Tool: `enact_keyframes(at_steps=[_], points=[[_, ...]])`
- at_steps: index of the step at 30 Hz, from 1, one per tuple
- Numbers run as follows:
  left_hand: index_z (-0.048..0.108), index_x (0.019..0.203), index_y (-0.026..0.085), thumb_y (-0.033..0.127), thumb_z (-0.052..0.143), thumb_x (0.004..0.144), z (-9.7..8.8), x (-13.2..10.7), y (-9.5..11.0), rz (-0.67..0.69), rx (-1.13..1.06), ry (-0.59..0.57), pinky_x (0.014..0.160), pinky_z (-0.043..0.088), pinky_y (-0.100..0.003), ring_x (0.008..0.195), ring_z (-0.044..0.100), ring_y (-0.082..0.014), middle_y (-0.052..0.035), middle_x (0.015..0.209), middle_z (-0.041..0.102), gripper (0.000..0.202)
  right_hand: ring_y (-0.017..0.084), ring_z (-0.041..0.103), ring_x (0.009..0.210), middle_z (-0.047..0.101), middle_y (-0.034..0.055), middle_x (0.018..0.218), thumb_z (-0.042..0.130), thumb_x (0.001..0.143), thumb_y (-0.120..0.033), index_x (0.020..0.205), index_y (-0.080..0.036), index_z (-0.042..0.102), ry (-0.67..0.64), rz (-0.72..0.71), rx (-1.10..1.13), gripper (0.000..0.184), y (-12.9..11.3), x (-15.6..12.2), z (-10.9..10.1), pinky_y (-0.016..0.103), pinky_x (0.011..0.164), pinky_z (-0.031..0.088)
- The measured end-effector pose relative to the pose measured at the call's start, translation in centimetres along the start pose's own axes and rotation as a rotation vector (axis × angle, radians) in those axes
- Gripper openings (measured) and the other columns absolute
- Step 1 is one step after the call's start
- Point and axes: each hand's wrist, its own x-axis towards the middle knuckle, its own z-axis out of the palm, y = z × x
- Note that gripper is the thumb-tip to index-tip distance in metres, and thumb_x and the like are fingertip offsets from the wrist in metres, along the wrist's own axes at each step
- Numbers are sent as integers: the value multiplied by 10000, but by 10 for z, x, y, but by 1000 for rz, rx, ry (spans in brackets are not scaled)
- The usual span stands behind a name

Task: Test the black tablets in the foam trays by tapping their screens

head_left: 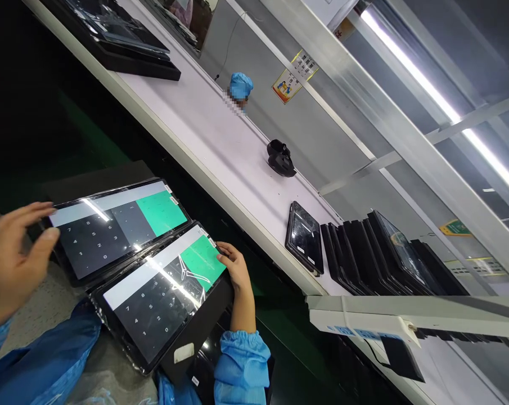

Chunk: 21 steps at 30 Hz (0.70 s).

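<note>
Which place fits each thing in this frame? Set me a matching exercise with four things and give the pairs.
Things:
1. left hand
2. right hand
3. black scanner-like device
4. row of dark tablets

Places:
A. standing on edge on the white shelf, at the right
B. at the green corner of the nearer lit tablet
C. alone on the shelf, mid-frame
D. at the left end of the farther lit tablet

Pairs: 1-D, 2-B, 3-C, 4-A
</note>
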Motion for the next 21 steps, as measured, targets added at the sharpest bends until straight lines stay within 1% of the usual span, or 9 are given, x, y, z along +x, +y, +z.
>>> enact_keyframes(at_steps=[2,4,6,8,10,13,15,18,21], points=[[623,1225,242,369,572,907,1,-14,14,205,7,-104,1174,338,-583,1338,489,-302,-49,1336,597,346,267,645,1098,736,45,1097,764,679,-298,1028,-251,749,-27,7,65,353,1,-2,-5,391,988,475],[636,1177,265,272,557,912,3,-33,21,430,-29,-264,1196,321,-537,1327,502,-264,-34,1292,615,276,270,641,1113,739,39,1117,771,657,-271,1036,-262,758,-26,7,84,379,1,-2,-9,399,1009,463],[631,1197,291,178,553,894,6,-55,23,620,-46,-420,1217,299,-502,1337,496,-240,-24,1314,610,333,277,640,1123,742,43,1128,766,682,-296,1049,-266,763,-25,13,81,368,0,-1,-10,414,1027,454],[615,1257,297,126,555,873,8,-73,26,740,-50,-528,1228,279,-495,1366,470,-245,-30,1373,585,424,283,641,1132,745,53,1133,749,724,-346,1057,-264,766,-16,22,73,343,-1,0,-9,431,1045,445],[604,1297,290,115,559,867,10,-84,30,795,-34,-592,1234,257,-502,1408,421,-268,-39,1435,546,466,288,643,1135,748,60,1129,736,753,-384,1050,-261,768,12,26,64,323,-2,0,-7,444,1059,440],[613,1293,301,125,556,873,14,-88,33,820,17,-652,1243,209,-537,1455,352,-295,-27,1489,503,458,291,642,1152,746,64,1142,730,772,-414,1050,-257,766,42,25,55,321,-3,-1,-5,449,1070,438],[606,1302,309,130,548,870,15,-89,31,818,18,-638,1238,218,-551,1448,367,-293,-27,1479,516,471,292,639,1165,744,64,1148,728,778,-423,1049,-258,765,48,26,52,319,-4,-2,-5,447,1075,437],[594,1317,315,131,548,843,14,-91,21,817,-52,-577,1217,270,-552,1412,420,-288,-30,1438,557,511,292,640,1167,744,64,1148,728,781,-428,1054,-261,760,56,30,51,321,-5,-4,-4,446,1074,439],[604,1310,320,125,547,824,11,-95,10,835,-92,-589,1214,284,-530,1401,432,-286,-16,1449,547,526,284,645,1153,740,62,1153,720,783,-409,1063,-263,756,51,30,65,318,-4,-4,-4,445,1070,442]])
